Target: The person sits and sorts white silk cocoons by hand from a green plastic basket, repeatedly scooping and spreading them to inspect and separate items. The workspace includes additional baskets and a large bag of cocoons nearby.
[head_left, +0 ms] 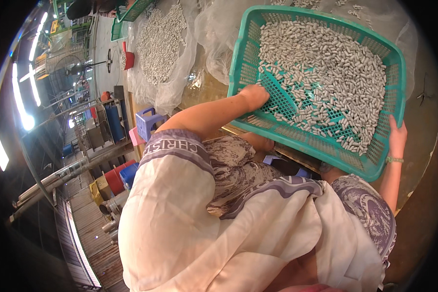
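Observation:
A green plastic basket (304,144) with slotted walls and a grid floor is tilted in front of me. Many small grey-white cylindrical pieces (321,53) lie in it, heaped toward the far and right sides, with the grid showing at the near left. My left hand (254,97) reaches over the left rim, its fingers curled low over the grid; what they hold, if anything, is hidden. At the right near corner my right hand (397,137) grips the basket's rim, fingers partly hidden by the wall.
Beyond the basket, clear plastic sheeting (216,36) covers the floor. A pile of similar pieces (160,44) lies on it, next to a red scoop (127,57). A small purple stool (150,121) stands left of my arm. Metal equipment and pipes (48,182) stand farther left.

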Tool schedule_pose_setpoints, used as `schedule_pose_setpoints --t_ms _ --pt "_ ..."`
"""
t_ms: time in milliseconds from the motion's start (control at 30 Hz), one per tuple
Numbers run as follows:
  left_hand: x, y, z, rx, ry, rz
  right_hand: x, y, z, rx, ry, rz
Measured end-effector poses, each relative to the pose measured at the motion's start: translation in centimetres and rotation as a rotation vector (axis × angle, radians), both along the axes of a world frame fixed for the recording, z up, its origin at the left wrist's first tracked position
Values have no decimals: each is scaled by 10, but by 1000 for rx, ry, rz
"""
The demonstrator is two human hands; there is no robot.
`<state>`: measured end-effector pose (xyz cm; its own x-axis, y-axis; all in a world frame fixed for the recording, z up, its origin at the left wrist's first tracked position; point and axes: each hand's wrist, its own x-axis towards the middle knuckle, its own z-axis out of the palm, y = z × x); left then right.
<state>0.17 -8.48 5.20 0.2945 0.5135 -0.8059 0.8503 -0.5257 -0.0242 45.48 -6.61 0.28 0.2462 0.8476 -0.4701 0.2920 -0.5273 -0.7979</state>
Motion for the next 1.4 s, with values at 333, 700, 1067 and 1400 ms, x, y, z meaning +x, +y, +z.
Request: schedule_pose_setpoints --t_ms 333,700,1067,1400 --pt "1 10 2 -155 -23 153 1 -1 3 -13 -19 3" --pt "-9 -12 -18 -95 -275 246 1 -1 3 -24 -8 6" --pt "-14 -9 -12 -211 -416 196 1 -3 3 -31 2 -23" --pt "4 -20 -32 93 -553 -2 5 -3 2 -28 6 -13"
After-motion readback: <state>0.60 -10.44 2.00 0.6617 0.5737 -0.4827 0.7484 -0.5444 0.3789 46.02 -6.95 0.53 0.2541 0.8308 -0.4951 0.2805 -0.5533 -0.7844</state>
